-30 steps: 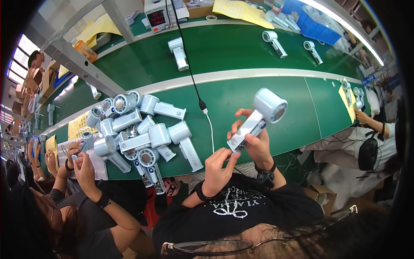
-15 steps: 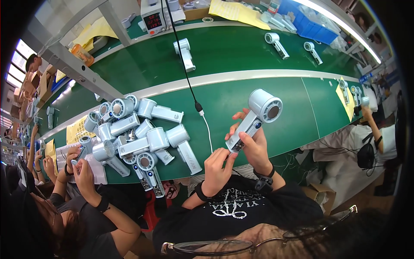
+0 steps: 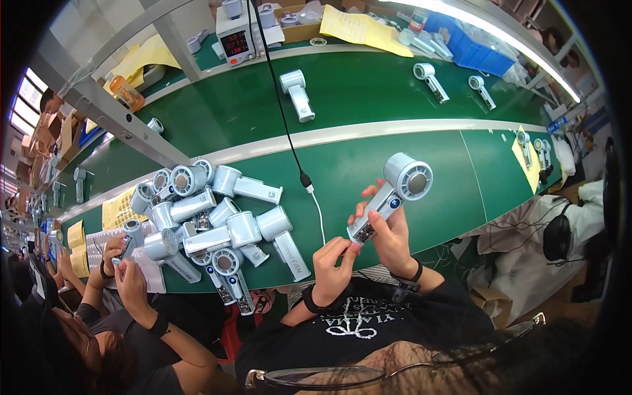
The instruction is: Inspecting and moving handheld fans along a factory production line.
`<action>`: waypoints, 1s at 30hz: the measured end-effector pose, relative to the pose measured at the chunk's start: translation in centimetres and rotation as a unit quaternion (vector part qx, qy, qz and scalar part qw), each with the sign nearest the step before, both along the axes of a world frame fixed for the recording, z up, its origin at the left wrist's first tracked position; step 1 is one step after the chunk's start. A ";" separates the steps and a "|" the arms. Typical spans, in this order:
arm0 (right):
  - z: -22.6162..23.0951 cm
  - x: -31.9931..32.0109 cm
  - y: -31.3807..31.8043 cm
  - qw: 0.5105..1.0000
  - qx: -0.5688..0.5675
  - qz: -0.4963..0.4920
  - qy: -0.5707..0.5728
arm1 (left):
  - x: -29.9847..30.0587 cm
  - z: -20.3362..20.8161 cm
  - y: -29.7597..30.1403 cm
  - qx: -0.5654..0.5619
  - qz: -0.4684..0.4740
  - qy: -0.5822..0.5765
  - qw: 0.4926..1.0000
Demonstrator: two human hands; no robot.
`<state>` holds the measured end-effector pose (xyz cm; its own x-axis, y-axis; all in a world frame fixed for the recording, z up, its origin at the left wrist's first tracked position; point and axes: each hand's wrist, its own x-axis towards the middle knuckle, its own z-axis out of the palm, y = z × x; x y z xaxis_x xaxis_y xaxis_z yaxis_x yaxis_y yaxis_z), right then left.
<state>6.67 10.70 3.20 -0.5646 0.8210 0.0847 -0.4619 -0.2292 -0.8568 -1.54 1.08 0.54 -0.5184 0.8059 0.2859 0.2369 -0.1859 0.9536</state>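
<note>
Across the green counter (image 3: 421, 148), a heap of pale blue handheld fans (image 3: 243, 229) lies to the person's left. Right of it, a matching tilted fan (image 3: 393, 192) is held near the counter's edge. The right hand (image 3: 394, 243) grips its handle; the left hand (image 3: 332, 266) touches the handle's lower end, though whether it grips anything, I cannot tell. A thin white cable (image 3: 320, 214) runs down toward the left hand.
</note>
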 end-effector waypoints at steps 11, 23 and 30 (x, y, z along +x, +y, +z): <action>-2.4 -1.6 24.9 0.830 0.406 -0.248 -0.291 | -0.8 -0.3 0.0 0.011 0.027 0.005 1.000; -6.2 -17.0 27.6 0.580 0.592 -0.262 -0.494 | -2.0 0.3 -0.8 -0.003 0.065 0.056 0.996; -7.4 -18.0 27.2 0.689 0.501 -0.153 -0.501 | -1.9 1.0 -1.5 -0.009 0.047 0.061 0.997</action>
<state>-11.30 37.92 -4.24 -0.5657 0.7268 0.3894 0.5807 0.6865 -0.4376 -3.49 -0.43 1.49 -0.5545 0.7609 0.3370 0.3674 -0.1396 0.9195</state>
